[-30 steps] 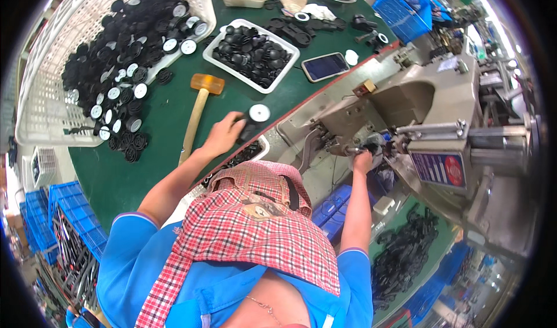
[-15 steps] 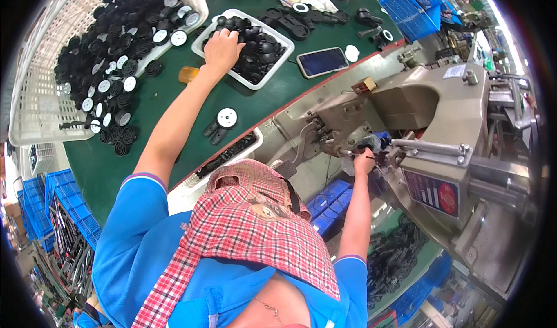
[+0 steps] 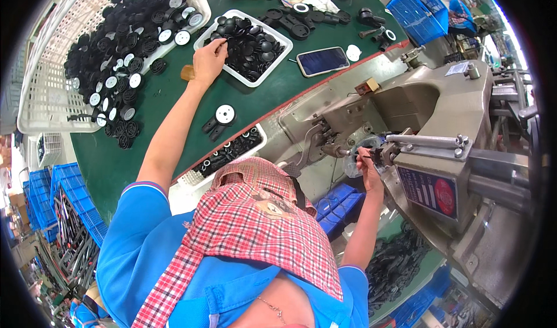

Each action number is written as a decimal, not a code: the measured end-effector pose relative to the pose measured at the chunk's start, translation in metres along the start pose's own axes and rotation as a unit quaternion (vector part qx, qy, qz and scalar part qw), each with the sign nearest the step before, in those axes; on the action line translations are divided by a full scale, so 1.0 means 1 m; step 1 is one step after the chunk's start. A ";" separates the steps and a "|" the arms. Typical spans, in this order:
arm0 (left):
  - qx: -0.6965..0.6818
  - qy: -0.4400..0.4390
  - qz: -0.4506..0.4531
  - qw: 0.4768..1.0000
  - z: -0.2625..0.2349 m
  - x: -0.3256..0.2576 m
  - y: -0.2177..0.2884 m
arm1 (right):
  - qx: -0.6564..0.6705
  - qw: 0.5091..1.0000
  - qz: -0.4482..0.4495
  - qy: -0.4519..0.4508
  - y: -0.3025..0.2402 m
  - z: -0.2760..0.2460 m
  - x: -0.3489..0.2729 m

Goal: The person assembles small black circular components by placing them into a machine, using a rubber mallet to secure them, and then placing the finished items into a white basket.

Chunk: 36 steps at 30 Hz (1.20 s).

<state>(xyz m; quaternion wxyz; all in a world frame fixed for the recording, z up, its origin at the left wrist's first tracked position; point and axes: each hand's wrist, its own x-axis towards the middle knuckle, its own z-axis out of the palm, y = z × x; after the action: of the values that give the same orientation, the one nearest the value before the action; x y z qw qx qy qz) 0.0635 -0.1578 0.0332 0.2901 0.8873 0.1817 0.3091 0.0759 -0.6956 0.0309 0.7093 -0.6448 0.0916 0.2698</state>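
My left hand (image 3: pixel 208 62) is at the left rim of a white tray (image 3: pixel 250 85), fingers curled into a pinch. What they hold, if anything, I cannot make out. Glossy black round caps (image 3: pixel 250 50) fill that tray. On the right, my right hand (image 3: pixel 368 166) is inside the working gap of a large metal machine (image 3: pixel 426 90). Its fingers are closed by a clear plastic piece (image 3: pixel 351 166) and the machine's spindle; a small dark bit shows at the fingertips, too small to name.
A big white basket (image 3: pixel 40 93) holds many black parts and white wheels. On the green table (image 3: pixel 168 104) lie an amber block (image 3: pixel 187 72), a twin-wheel caster (image 3: pixel 224 115) and a phone (image 3: pixel 322 61). A tray of black parts (image 3: pixel 232 151) sits below the table edge.
My left hand has drawn back from over the black caps to the tray's left rim. My right hand has shifted slightly down and turned, still at the machine. The whole view has shifted a little.
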 end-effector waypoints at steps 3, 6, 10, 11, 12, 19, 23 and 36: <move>-0.173 -0.035 -0.119 0.977 -0.010 -0.010 0.009 | 0.060 0.998 0.029 0.009 -0.004 0.016 -0.013; -0.294 -0.048 -0.166 0.940 -0.013 -0.015 0.008 | 0.052 0.995 -0.019 0.083 0.004 0.029 -0.017; -0.433 -0.055 -0.214 0.874 -0.025 -0.026 0.012 | -0.133 0.961 -0.182 0.160 0.013 0.056 -0.024; -0.467 -0.056 -0.227 0.853 -0.029 -0.030 0.015 | -0.168 0.947 -0.220 0.164 0.015 0.059 -0.026; -0.502 -0.070 -0.255 0.824 -0.034 -0.035 0.016 | -0.263 0.921 -0.238 0.162 0.011 0.058 -0.027; -0.317 -0.198 -0.323 0.870 -0.081 -0.119 0.035 | -0.472 0.867 -0.106 0.121 0.035 0.054 -0.046; -0.227 -0.197 -0.292 0.908 -0.075 -0.144 0.028 | -0.439 0.855 -0.212 -0.176 0.034 0.154 -0.021; -0.101 -0.165 -0.303 0.933 -0.066 -0.139 0.043 | -0.320 0.817 -0.442 -0.186 0.087 0.335 0.060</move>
<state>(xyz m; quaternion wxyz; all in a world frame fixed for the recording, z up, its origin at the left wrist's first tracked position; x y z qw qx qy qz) -0.0772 -0.2340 0.0411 0.4841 0.7947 0.3591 0.0721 0.0090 -0.3545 -0.0225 0.5097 -0.7438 -0.4287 0.0564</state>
